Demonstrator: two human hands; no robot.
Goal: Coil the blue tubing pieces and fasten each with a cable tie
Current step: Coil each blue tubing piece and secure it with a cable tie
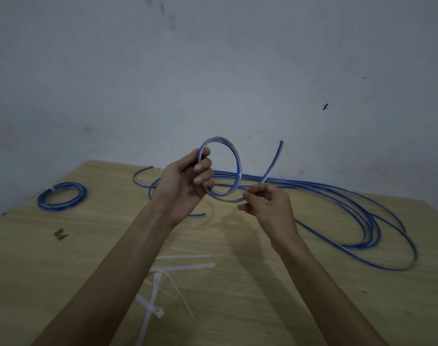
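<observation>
Head view: I see the left hand (185, 186) curled around a raised loop of blue tubing (234, 156) above the wooden table (63, 265), while the right hand (268, 206) pinches the same piece just right of the loop. More loose tubing (362, 221) trails right of the loop; a finished tied coil (62, 199) lies far left, and white cable ties (163, 278) lie nearer me.

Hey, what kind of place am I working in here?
Probably a plain workshop or workroom: a bare wooden table against a scuffed, unpainted-looking wall, with loose blue tubing and white cable ties laid out.
</observation>
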